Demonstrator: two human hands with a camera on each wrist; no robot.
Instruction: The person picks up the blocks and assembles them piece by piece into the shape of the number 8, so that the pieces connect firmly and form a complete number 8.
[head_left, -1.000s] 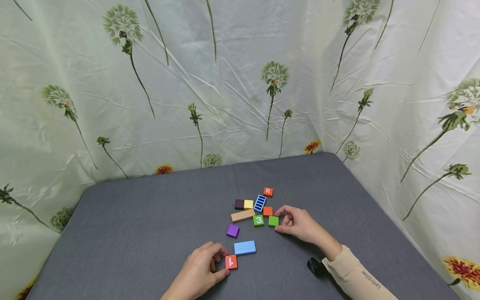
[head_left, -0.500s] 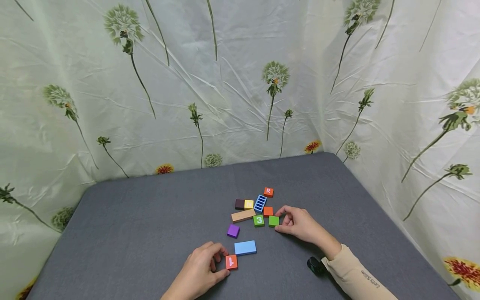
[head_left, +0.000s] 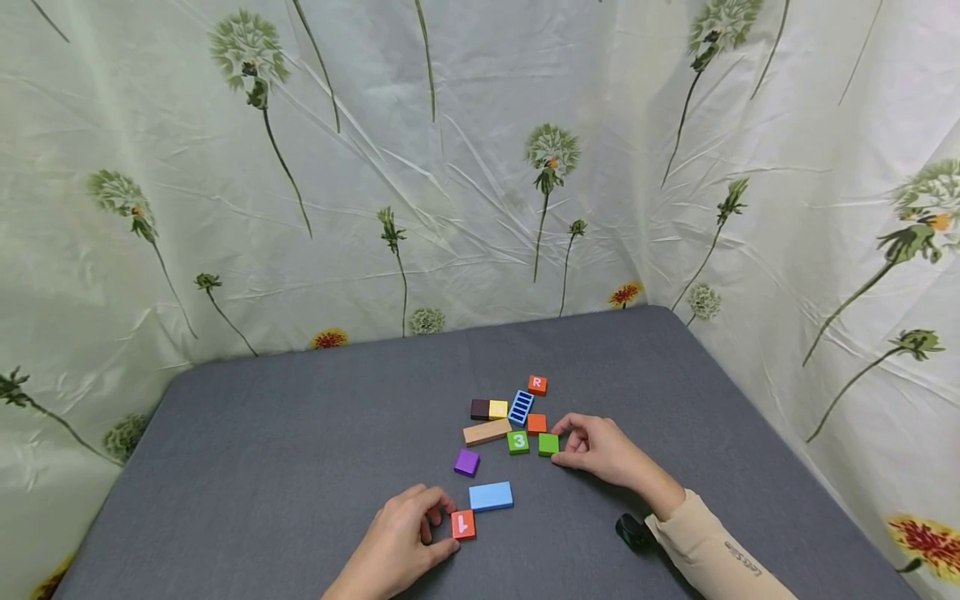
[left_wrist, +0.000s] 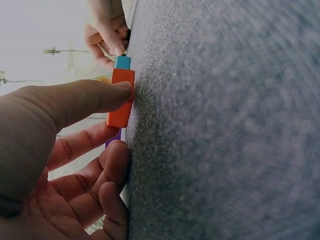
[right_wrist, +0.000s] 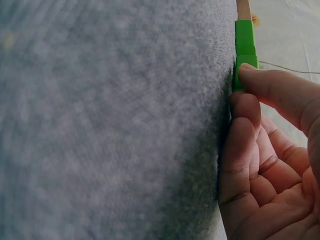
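Observation:
My left hand (head_left: 401, 533) pinches a red block (head_left: 463, 525) with a pale 1 on top between thumb and index finger. In the left wrist view the thumb lies against the side of the red block (left_wrist: 120, 107). A light blue rectangular block (head_left: 491, 497) lies just beyond it, near its far right corner. My right hand (head_left: 596, 450) pinches a plain green block (head_left: 548, 445) at its right side, fingers curled. In the right wrist view the thumb tip rests on the green block (right_wrist: 245, 62). Left of it sits a green block with a 3 (head_left: 518, 442).
Beyond lie a plain red block (head_left: 536, 424), a slotted blue block (head_left: 521, 407), a red R block (head_left: 537, 385), a yellow block (head_left: 498, 409), a dark block (head_left: 480, 409), a wooden plank (head_left: 487, 432) and a purple block (head_left: 467, 462). A black object (head_left: 633, 532) is by the right sleeve.

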